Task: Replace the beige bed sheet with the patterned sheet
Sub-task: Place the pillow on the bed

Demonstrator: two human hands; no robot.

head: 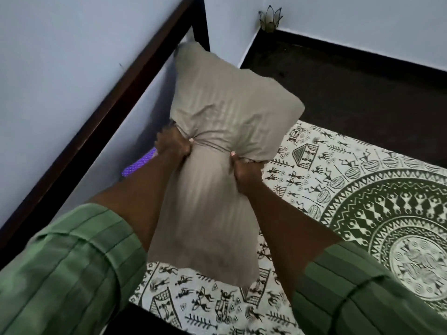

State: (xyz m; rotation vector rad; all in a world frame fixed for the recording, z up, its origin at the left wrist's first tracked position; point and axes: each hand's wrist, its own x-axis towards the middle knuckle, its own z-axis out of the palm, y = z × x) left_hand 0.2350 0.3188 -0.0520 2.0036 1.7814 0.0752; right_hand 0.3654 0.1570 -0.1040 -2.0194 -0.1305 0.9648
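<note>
Above patterned sheet (350, 189), beige striped pillow (217, 141) held in mid-air, pinched at middle. Left hand (173, 145) clenched on pillow's left edge, right hand (244, 169) on right edge, fabric bunched between. Patterned sheet spread on bed; dark wooden headboard (96, 117) against wall. Green sleeves (72, 274) seen on both forearms.

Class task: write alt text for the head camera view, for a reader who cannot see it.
Both hands, left hand and right hand, grip a beige pillow by its middle, held above a bed covered with a black-and-white patterned sheet. A dark wooden bed frame runs along the wall.
</note>
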